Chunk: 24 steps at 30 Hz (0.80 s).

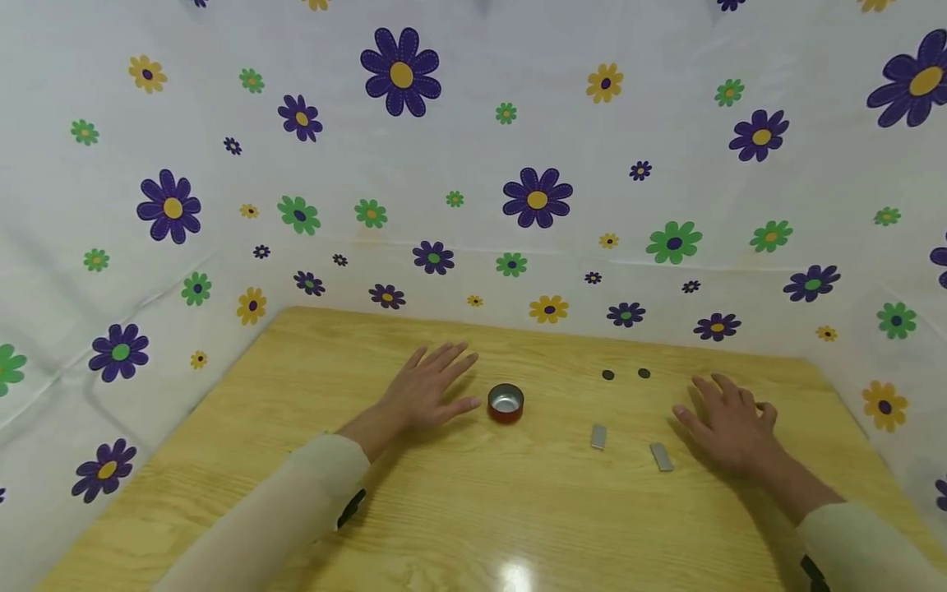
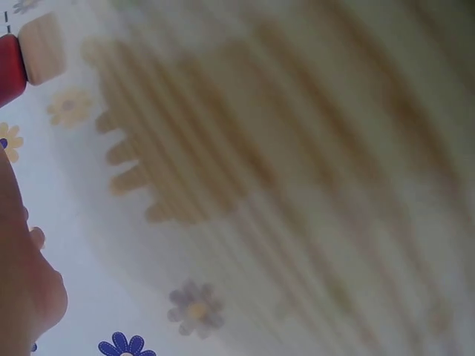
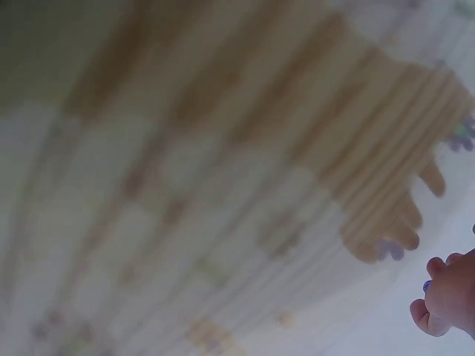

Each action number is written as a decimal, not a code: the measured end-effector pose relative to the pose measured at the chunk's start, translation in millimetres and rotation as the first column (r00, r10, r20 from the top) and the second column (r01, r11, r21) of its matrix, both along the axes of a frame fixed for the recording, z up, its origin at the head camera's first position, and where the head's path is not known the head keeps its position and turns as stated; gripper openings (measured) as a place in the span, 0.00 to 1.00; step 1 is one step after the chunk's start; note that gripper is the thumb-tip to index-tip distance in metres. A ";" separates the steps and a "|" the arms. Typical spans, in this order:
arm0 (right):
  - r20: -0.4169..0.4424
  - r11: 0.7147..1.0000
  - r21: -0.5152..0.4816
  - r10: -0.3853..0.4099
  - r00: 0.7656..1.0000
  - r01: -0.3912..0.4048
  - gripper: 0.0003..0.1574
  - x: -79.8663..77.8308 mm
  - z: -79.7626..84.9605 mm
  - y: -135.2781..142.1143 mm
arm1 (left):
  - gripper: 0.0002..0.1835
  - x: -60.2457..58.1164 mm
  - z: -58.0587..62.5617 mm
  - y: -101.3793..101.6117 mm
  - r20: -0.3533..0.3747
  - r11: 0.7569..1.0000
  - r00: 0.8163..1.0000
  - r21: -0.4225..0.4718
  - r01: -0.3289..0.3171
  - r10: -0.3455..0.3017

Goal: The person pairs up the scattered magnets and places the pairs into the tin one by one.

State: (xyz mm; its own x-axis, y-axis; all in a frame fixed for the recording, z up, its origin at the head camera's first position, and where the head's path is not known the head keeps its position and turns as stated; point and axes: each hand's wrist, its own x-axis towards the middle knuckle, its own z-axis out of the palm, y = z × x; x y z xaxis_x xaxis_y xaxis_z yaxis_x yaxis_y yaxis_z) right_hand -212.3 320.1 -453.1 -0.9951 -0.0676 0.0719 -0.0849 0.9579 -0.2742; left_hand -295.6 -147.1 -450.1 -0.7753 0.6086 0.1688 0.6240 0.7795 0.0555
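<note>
My left hand [image 1: 429,390] hovers low over the left part of the wooden table, fingers spread and straight, holding nothing. Just right of its thumb stands a small red cup [image 1: 506,403] with a silvery inside. In the left wrist view the cup's red side [image 2: 10,70] shows at the left edge. On the right, my right hand [image 1: 732,423] has its fingers loosely bent and holds nothing. Left of it lie two grey rectangular pieces, one nearer the hand [image 1: 662,456] and one nearer the cup [image 1: 598,437]. Farther back are two small dark discs [image 1: 608,375].
The light wooden table [image 1: 473,510] ends at the back against a white cloth [image 1: 459,148] printed with flowers, which also hangs along both sides. Blurred glossy reflections fill most of both wrist views.
</note>
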 end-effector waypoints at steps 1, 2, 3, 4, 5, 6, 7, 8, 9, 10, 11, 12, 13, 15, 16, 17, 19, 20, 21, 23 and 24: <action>-0.001 1.000 -0.004 0.004 1.000 -0.004 0.49 -0.4 1.0 -0.5 | 0.42 -0.3 0.5 1.0 0.004 1.000 1.000 0.002 -0.004 0.004; -0.002 1.000 -0.004 0.010 1.000 -0.010 0.50 -0.8 2.1 -1.4 | 0.42 -0.5 1.1 1.7 0.011 1.000 1.000 0.004 -0.010 0.010; -0.001 1.000 -0.003 0.017 1.000 -0.017 0.50 -1.3 2.7 -2.0 | 0.42 -0.6 1.5 1.9 0.019 1.000 1.000 0.002 -0.017 0.017; 0.000 1.000 -0.003 0.023 1.000 -0.023 0.50 -1.5 3.1 -2.7 | 0.42 -0.1 2.0 2.0 0.026 1.000 0.999 0.005 -0.020 0.020; 0.002 1.000 -0.002 0.028 1.000 -0.028 0.50 -1.6 3.5 -3.3 | 0.42 0.1 2.3 2.0 0.029 1.000 0.999 0.003 -0.022 0.022; 0.005 1.000 0.001 0.028 1.000 -0.028 0.50 -1.6 3.8 -3.8 | 0.42 0.5 2.8 1.9 0.033 1.000 0.999 0.003 -0.021 0.021; 0.008 1.000 -0.002 0.027 1.000 -0.027 0.50 -1.3 4.3 -4.0 | 0.42 1.0 3.5 2.3 0.035 1.000 0.999 0.002 -0.019 0.019; 0.011 1.000 -0.003 0.024 1.000 -0.024 0.50 -0.7 4.7 -4.1 | 0.42 1.7 4.1 3.0 0.041 1.000 0.999 0.005 -0.016 0.016; 0.013 1.000 -0.006 0.020 1.000 -0.020 0.50 0.0 5.0 -4.1 | 0.42 2.4 4.7 3.8 0.041 1.000 0.999 0.007 -0.009 0.009; 0.016 1.000 -0.008 0.015 1.000 -0.015 0.50 0.6 5.1 -3.8 | 0.42 3.0 5.4 5.1 0.045 1.000 0.999 0.011 -0.001 0.001; 0.018 1.000 -0.010 0.011 1.000 -0.011 0.50 1.1 5.2 -3.6 | 0.42 3.4 6.0 6.6 0.051 1.000 0.999 0.009 0.004 -0.005; 0.020 1.000 -0.010 0.009 1.000 -0.008 0.50 1.6 5.1 -3.2 | 0.41 3.7 6.6 8.2 0.059 1.000 0.998 0.010 0.011 -0.011; 0.019 1.000 -0.012 0.008 1.000 -0.008 0.50 1.9 5.0 -2.7 | 0.41 4.0 6.9 10.1 0.065 1.000 0.998 0.011 0.015 -0.016; 0.015 1.000 -0.007 0.012 1.000 -0.012 0.50 2.0 4.2 -2.1 | 0.41 3.5 6.5 12.7 0.072 1.000 0.997 0.006 0.021 -0.021; 0.014 1.000 -0.008 0.015 1.000 -0.014 0.50 1.9 4.1 -2.1 | 0.41 2.8 5.8 13.8 0.073 1.000 0.997 0.003 0.023 -0.023; 0.011 1.000 -0.009 0.018 1.000 -0.018 0.50 2.0 4.2 -2.4 | 0.42 2.2 5.2 14.8 0.069 1.000 0.997 0.001 0.024 -0.024; 0.003 1.000 -0.012 0.026 1.000 -0.026 0.49 2.2 4.5 -3.3 | 0.42 1.2 3.6 16.3 0.063 1.000 0.998 -0.017 0.025 -0.024; 0.000 1.000 -0.013 0.029 1.000 -0.029 0.49 2.5 4.6 -4.1 | 0.42 0.9 2.7 17.0 0.057 0.999 0.998 -0.029 0.026 -0.024; -0.002 0.999 -0.015 0.031 1.000 -0.031 0.48 2.9 4.6 -5.1 | 0.43 0.7 1.8 17.6 0.050 0.999 0.998 -0.041 0.028 -0.026; 0.000 0.999 -0.016 0.033 0.999 -0.033 0.47 4.3 3.9 -6.7 | 0.43 1.4 0.3 19.3 0.041 0.998 0.999 -0.048 0.038 -0.036; 0.003 0.999 -0.016 0.033 0.999 -0.033 0.47 5.4 3.3 -7.4 | 0.43 2.1 -0.5 20.4 0.041 0.998 0.998 -0.049 0.044 -0.042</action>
